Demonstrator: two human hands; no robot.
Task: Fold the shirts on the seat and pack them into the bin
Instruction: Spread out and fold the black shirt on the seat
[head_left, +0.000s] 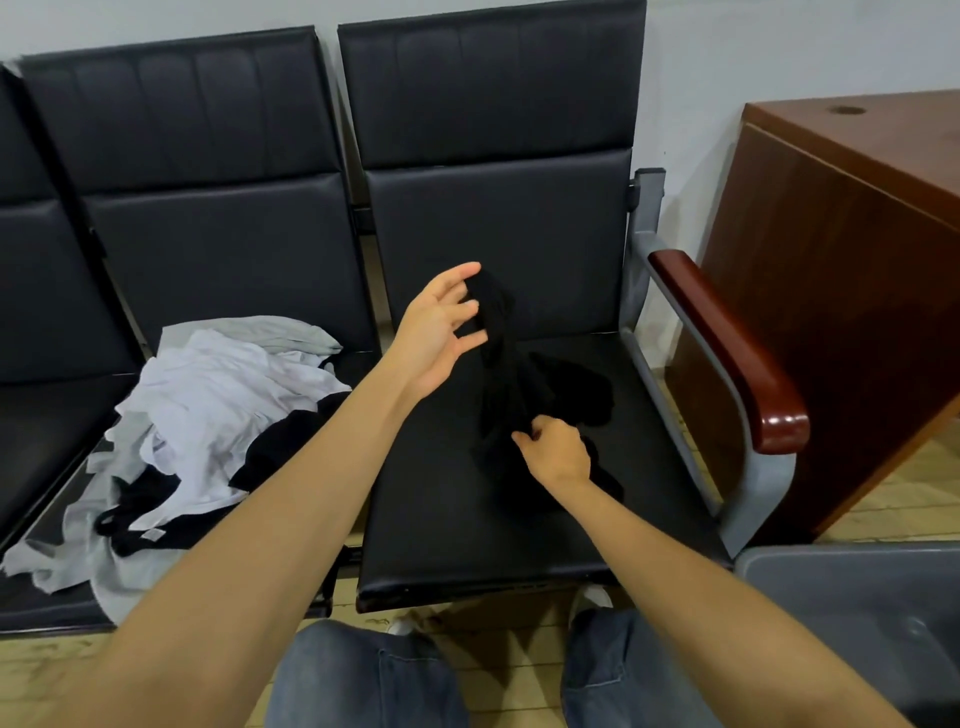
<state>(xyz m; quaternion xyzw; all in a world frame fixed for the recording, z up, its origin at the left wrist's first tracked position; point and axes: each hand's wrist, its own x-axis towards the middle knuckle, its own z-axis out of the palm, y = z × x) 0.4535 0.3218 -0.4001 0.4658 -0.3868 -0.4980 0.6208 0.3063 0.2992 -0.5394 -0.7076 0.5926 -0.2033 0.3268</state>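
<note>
Two seats (441, 519), wooden desk (831, 286) beside — right hand (558, 452) grips black shirt (514, 384), left hand (436, 332) seemingly pinching.

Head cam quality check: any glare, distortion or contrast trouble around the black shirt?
Head view: soft even light, no hard shadows; the black shirt barely separates from the black seat, so its folds are hard to read; glare spot on the glossy armrest; wide-angle distortion bows the seat backs and swells the forearms near the bottom edge.
</note>
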